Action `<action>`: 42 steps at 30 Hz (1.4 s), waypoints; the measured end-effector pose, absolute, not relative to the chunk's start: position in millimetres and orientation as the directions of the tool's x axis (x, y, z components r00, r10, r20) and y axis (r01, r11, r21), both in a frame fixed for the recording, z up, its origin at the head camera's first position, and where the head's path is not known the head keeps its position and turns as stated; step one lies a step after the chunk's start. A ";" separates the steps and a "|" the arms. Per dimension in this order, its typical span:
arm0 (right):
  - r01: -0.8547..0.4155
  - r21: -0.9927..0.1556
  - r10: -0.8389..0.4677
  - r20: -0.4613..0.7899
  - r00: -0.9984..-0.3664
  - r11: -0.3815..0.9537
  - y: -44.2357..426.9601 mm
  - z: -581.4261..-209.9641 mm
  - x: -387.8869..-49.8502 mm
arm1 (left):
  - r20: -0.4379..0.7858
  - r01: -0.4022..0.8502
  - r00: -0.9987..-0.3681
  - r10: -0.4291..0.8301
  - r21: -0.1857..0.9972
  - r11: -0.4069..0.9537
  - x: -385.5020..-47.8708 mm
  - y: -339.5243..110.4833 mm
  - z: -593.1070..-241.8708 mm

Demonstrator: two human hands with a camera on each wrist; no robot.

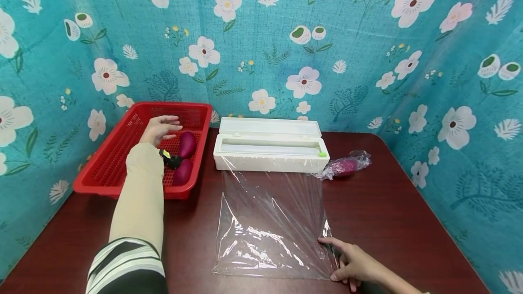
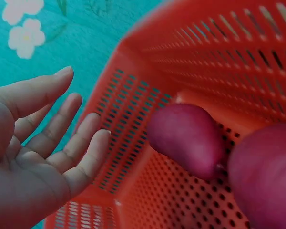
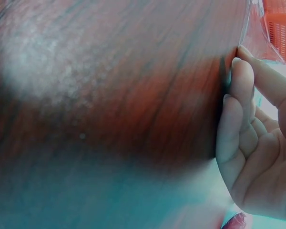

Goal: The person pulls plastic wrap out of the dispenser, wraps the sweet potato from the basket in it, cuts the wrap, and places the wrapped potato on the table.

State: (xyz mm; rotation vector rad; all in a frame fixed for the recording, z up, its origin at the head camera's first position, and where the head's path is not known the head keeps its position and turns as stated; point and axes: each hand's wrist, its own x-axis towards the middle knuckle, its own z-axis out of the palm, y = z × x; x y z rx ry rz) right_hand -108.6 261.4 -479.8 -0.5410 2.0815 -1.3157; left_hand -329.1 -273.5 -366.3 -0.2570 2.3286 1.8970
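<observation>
My left hand (image 1: 160, 129) is over the red basket (image 1: 98, 189), fingers apart and holding nothing. In the left wrist view the hand (image 2: 52, 152) is beside two purple, rounded items, one smaller in view (image 2: 186, 138) and one larger (image 2: 269, 176). A sheet of clear film (image 1: 265, 226) lies on the table, running from the white box (image 1: 269, 163) toward the front. My right hand (image 1: 355, 264) is at its front right corner, thumb and fingers on the film's edge. In the right wrist view the hand (image 3: 262, 138) has its fingers bent near the film.
A purple item in clear wrap (image 1: 345, 166) lies right of the white box, whose lid (image 1: 269, 127) stands raised. The dark red table (image 1: 392, 212) meets a blue flowered cloth (image 1: 253, 49) at the back and sides.
</observation>
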 end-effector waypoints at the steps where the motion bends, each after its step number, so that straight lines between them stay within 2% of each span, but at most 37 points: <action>1: -0.010 -0.905 -0.623 -0.284 -0.729 0.424 261.2 -479.2 -108.8 | -0.210 -0.220 -0.975 -0.067 0.956 0.194 -328.7 -274.0 -368.8; 8: -0.010 -0.895 -0.619 -0.300 -0.725 0.445 259.8 -476.7 -109.6 | -0.261 -0.289 -0.954 -0.146 0.931 0.222 -331.4 -276.6 -381.6; 16: -0.012 -0.900 -0.626 -0.293 -0.723 0.435 260.5 -481.0 -108.4 | -0.357 -0.377 -0.926 -0.121 0.884 0.275 -331.6 -274.6 -394.1; 27: -0.012 -0.909 -0.635 -0.282 -0.719 0.418 260.5 -480.9 -108.5 | -0.378 -0.396 -0.918 -0.120 0.851 0.345 -342.3 -276.3 -413.1; 34: -0.019 -0.910 -0.636 -0.275 -0.721 0.415 259.5 -480.9 -108.2 | -0.390 -0.395 -0.917 -0.085 0.855 0.338 -360.0 -296.9 -440.4; 38: -0.013 -0.908 -0.628 -0.278 -0.727 0.418 259.4 -480.9 -108.5 | -0.379 -0.389 -0.920 -0.102 0.844 0.368 -351.2 -284.3 -429.3; 42: -0.008 -0.909 -0.626 -0.281 -0.728 0.418 259.5 -480.1 -108.7 | -0.369 -0.365 -0.927 -0.067 0.847 0.387 -345.4 -274.9 -422.1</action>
